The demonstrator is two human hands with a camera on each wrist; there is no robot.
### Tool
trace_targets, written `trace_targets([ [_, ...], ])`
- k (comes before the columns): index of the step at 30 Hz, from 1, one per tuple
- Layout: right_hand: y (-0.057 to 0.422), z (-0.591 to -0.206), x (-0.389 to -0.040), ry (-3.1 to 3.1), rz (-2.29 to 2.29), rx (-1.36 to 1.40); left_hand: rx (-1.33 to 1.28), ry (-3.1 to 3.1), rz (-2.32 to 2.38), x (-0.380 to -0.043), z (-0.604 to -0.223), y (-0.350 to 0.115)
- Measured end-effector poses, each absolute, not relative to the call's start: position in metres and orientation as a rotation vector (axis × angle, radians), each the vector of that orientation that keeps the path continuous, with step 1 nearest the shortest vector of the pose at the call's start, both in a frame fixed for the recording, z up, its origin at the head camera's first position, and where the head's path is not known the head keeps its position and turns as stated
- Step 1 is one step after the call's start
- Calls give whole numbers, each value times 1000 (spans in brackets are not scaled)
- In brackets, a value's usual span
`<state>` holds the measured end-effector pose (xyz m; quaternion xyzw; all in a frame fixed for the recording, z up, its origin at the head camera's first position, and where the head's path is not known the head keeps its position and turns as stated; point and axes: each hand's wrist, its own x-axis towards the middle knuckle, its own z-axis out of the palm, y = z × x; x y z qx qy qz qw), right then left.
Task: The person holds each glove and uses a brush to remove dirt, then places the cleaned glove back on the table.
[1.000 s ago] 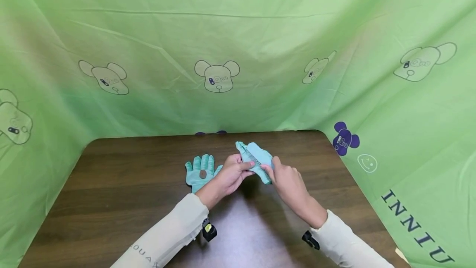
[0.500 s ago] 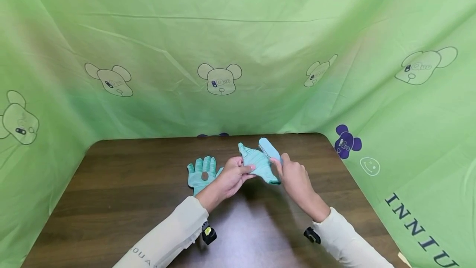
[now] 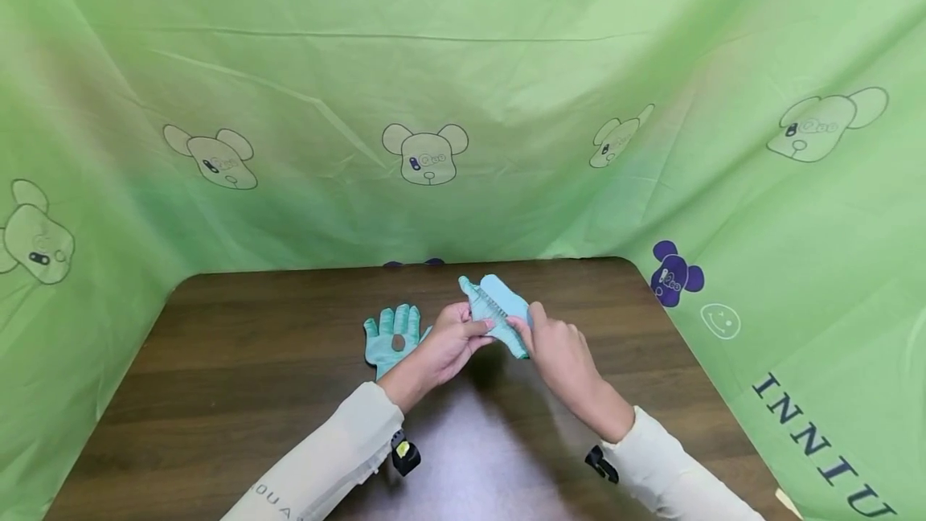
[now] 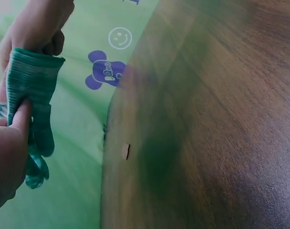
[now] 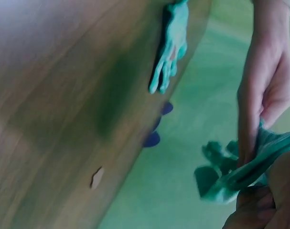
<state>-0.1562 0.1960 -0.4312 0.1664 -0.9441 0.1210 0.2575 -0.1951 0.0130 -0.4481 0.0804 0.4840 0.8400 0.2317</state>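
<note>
Blue brush (image 3: 508, 297) has shifted leftward over the held glove (image 4: 37, 88) since half a second ago, bristles seemingly touching it. Fingers of the left hand (image 3: 447, 346) pinch that glove above the tabletop (image 3: 253, 360); fingers of the nearer right hand (image 3: 567, 350) grip the brush, its long axis slanting away and leftward from them, just beyond the left thumb.
</note>
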Motion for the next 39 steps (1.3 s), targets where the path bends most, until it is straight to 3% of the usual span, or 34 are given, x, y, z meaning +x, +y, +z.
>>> trace_targets([
  [16,208,-433,-167,-2567,437,282,168,1371,2318,-193,-453,13],
  [24,195,-427,-153,-2590,391,500,259,1280,2346,-195,-445,14],
  [39,208,-429,-163,-2580,381,324,156,1382,2318,-191,-442,18],
])
